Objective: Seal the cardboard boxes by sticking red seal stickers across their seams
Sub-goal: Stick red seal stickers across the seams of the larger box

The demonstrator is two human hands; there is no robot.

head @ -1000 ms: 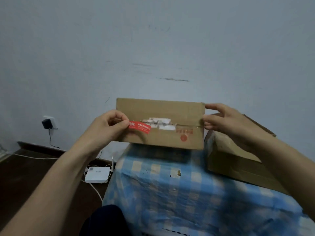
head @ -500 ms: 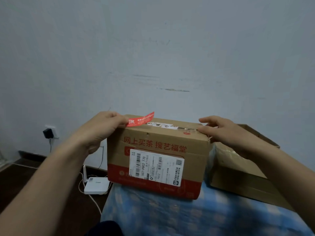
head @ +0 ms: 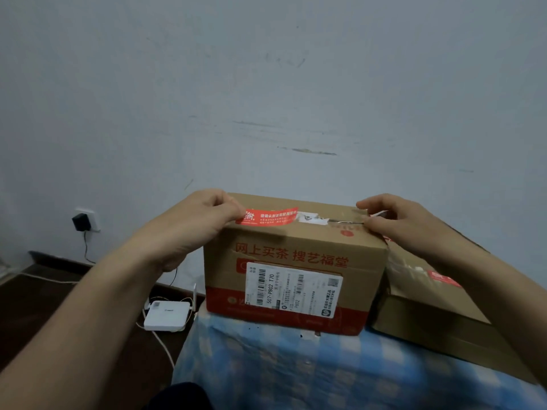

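Note:
A brown cardboard box [head: 296, 250] with red print and a white shipping label stands upright on a blue checked cloth [head: 296, 371]. My left hand [head: 195, 220] pinches the left end of a red seal sticker [head: 268, 216], which lies along the box's top near the front left edge. My right hand [head: 396, 220] grips the box's top right corner with curled fingers, beside the top seam and torn white tape remains [head: 310, 218]. How far the sticker adheres is unclear.
A second, flatter cardboard box [head: 438, 294] with a red sticker lies to the right, touching the first. A white router [head: 167, 316] with cables sits on the dark floor at the left. A plug [head: 80, 222] sits in the wall socket. The grey wall is close behind.
The box was tipped with its top facing me, then set upright on the cloth. The sticker's free end, raised half a second ago, has come down onto the box top.

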